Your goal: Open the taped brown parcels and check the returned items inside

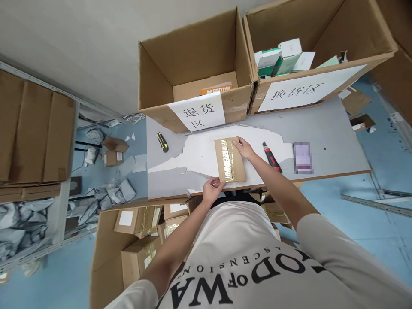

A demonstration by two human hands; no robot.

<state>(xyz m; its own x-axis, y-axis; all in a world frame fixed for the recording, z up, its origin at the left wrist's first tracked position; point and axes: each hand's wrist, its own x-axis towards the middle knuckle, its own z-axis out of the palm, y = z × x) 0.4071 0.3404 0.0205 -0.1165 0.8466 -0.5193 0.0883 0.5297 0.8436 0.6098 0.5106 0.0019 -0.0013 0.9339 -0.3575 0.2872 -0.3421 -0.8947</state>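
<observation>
A small flat cardboard box point(239, 165) with shiny clear tape across its top is on the worktable, near the front edge. My left hand point(213, 190) has its fingers curled at the box's near left corner. At the far right corner, my right hand point(243, 148) grips the edge between thumb and fingers. A red and black utility knife point(272, 158) with its blade showing lies to the right of my right forearm. Over on the left side of the table is a yellow and black cutter point(162, 142).
Two large labelled cartons stand at the back: the left carton point(154, 112) holds an orange item, the right carton point(354, 68) several white and green boxes. A blurred purple item point(302, 158) lies right. Below the table, another carton point(102, 253) holds several parcels. Shelving point(66, 189) stands left.
</observation>
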